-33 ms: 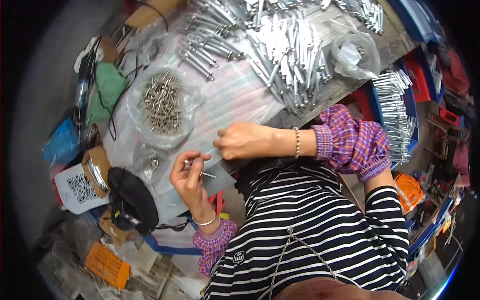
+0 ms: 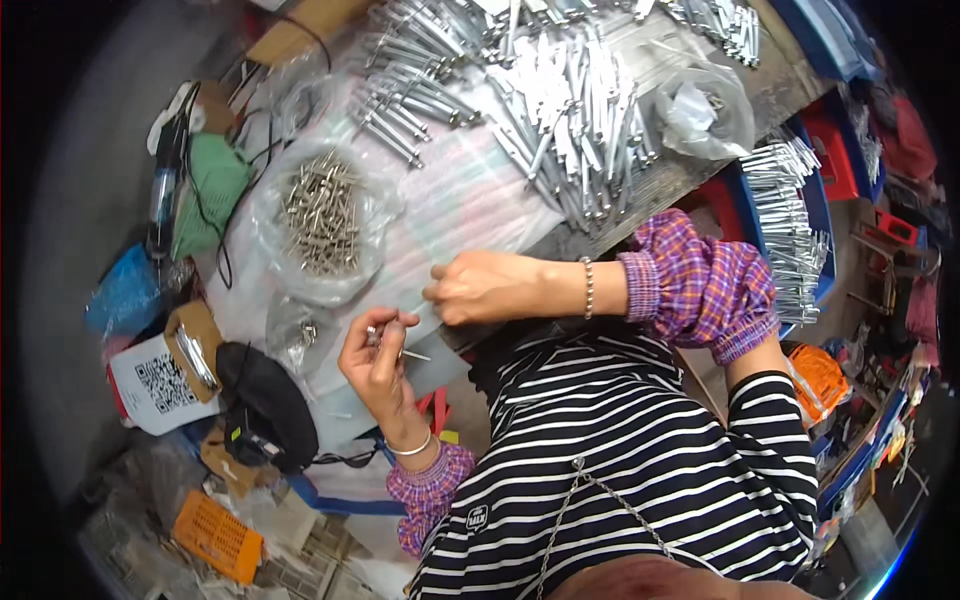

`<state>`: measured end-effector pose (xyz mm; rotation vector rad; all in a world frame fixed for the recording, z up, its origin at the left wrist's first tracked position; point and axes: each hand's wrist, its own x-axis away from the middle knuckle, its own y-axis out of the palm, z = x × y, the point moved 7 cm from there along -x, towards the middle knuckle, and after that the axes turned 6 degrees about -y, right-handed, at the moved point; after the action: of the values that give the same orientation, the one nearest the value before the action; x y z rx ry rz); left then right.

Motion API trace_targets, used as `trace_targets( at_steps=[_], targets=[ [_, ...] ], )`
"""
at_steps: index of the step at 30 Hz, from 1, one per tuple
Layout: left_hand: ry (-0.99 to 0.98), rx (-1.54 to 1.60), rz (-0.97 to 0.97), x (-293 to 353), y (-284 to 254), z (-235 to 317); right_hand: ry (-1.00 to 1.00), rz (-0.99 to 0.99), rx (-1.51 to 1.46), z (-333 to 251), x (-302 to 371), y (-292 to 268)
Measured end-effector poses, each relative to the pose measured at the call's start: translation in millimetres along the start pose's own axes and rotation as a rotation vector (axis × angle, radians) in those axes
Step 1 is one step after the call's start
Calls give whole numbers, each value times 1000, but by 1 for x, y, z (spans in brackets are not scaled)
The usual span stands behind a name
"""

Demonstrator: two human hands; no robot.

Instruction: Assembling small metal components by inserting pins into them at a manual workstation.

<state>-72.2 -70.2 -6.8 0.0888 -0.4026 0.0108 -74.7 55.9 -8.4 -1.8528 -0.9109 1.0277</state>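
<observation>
My left hand (image 2: pixel 378 365) is closed in front of my body, fingers bent and thumb pressed in. A thin metal screw (image 2: pixel 416 356) sticks out from between its fingers toward the right. Just to the right and a little higher, my right hand (image 2: pixel 474 288) is closed, its knuckles up. Whatever its fingers hold is hidden underneath. The two hands are close together but apart, over the table's near edge. A plastic-lined bowl of small screws (image 2: pixel 322 215) stands beyond my left hand. Nearer to it lies a clear bag (image 2: pixel 292 333) with a few small metal parts.
Long metal bolts with sleeves (image 2: pixel 575 110) lie in heaps across the far table. A clear plastic bag (image 2: pixel 703 110) sits right of them. More bolts fill a blue bin (image 2: pixel 785 230) at the right. A black pouch (image 2: pixel 265 400) and a green basket (image 2: pixel 213 180) are on the left.
The view has shifted slightly. Both hands keep nearly the same pose, with the screw still in the left fingers.
</observation>
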Motion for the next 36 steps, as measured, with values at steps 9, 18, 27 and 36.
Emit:
trace_targets(
  at_steps=[9,18,27,36],
  targets=[
    [-34,-32,34,1,6,-3,-64,72,104,-6,5,-3],
    [81,-87,-15,-5,10,-5,-141,59,174,-4,-1,3],
    [37,-101,-49,-6,26,1,-161,10,90,6,6,12],
    [-3,-155,-213,-49,-5,-27,-87,397,-184,15,20,-25]
  ],
)
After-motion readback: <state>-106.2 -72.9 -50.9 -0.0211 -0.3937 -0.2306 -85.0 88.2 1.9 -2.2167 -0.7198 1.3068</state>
